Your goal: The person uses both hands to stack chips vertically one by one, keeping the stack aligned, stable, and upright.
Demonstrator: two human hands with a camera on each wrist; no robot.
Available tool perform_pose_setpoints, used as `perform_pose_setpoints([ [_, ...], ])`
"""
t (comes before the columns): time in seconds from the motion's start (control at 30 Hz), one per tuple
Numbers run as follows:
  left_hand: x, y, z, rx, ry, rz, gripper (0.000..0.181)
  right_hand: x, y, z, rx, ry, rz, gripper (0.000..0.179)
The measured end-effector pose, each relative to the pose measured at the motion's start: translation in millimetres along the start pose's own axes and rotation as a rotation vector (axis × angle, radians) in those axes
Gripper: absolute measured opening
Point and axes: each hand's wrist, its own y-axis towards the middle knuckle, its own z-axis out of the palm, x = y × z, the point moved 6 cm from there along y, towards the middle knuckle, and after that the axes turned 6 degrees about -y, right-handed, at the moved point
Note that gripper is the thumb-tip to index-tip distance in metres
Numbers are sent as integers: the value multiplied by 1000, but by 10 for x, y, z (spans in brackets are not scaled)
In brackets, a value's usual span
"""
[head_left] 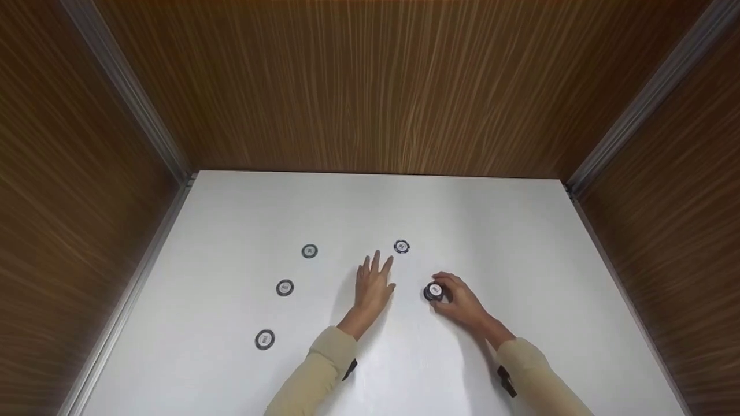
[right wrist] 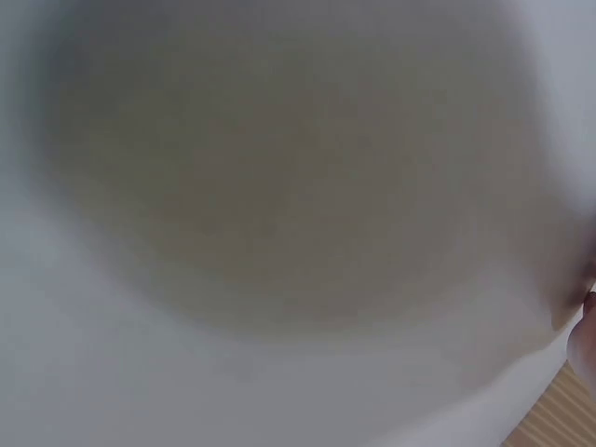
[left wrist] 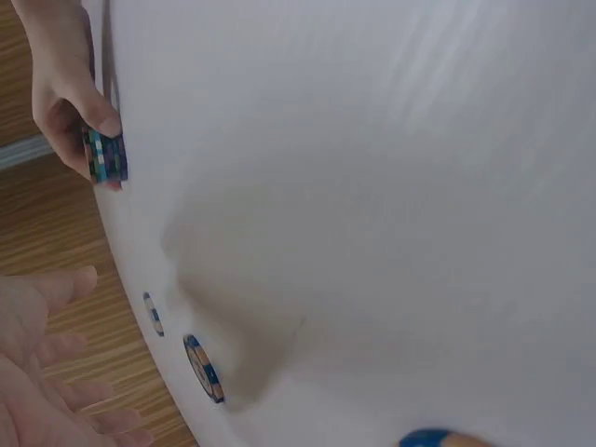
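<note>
My right hand (head_left: pixel 462 303) grips a short stack of poker chips (head_left: pixel 435 290) between thumb and fingers, right of the table's middle. Seen from the left wrist, the stack (left wrist: pixel 105 156) shows several layers with coloured edges, fingers around its sides. My left hand (head_left: pixel 372 292) holds nothing; its fingers are spread and extend forward over the white table. Just beyond its fingertips lies a single dark-rimmed poker chip (head_left: pixel 402 247). In the right wrist view only a bit of the right hand (right wrist: pixel 584 346) shows at the edge, and the stack is hidden.
On the left of the white table (head_left: pixel 219 231), a green-rimmed chip (head_left: pixel 310 251), a dark-rimmed chip (head_left: pixel 285 288) and a nearer dark-rimmed chip (head_left: pixel 265 340) lie flat, spaced apart. Wood-grain panels (head_left: pixel 370 86) enclose the table at the back and both sides.
</note>
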Motion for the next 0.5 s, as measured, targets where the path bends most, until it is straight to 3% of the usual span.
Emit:
perform_pose_setpoints([
  [0.2,88,248,47,25,57,-10,59,-17,12,13,-1,4,-1,50],
  [0.3,92,327,135,99,80,-3,60,-24,-1,-5,-19,8,-7,50],
  [0.5,-3,412,317,256,132,76,61,-47,-62,-56,-48,19,2,49],
])
